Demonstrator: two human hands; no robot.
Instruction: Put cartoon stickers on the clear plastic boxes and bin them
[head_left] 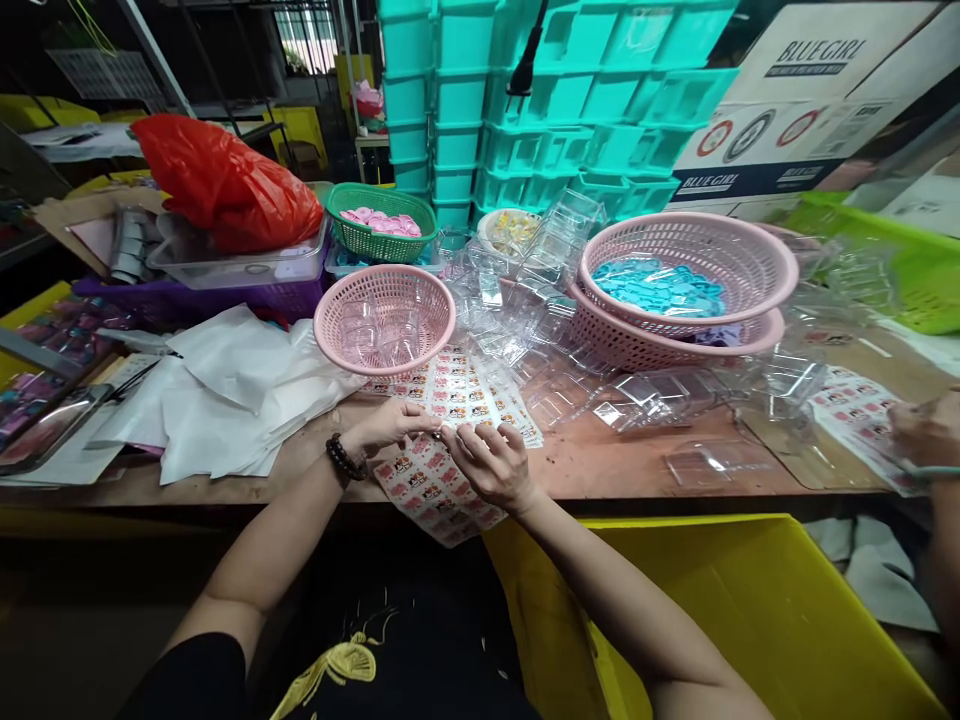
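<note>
My left hand (390, 425), with a dark bead bracelet at the wrist, and my right hand (491, 462) meet at the front edge of the wooden table (600, 465). Their fingertips pinch together over a sheet of small red and white stickers (435, 492) that hangs over the table's edge. What sits between the fingertips is too small to name. More sticker sheets (469, 390) lie just behind the hands. Clear plastic cases (637, 395) are strewn to the right of them.
A small pink basket (384, 320) holds clear cases. Stacked pink baskets (686, 270) hold blue pieces. A green basket (381, 222), a red bag (225, 185), white paper (225, 395) and teal crates (525, 90) stand behind. A yellow bin (750, 610) sits below. Another person's hand (926, 430) is at right.
</note>
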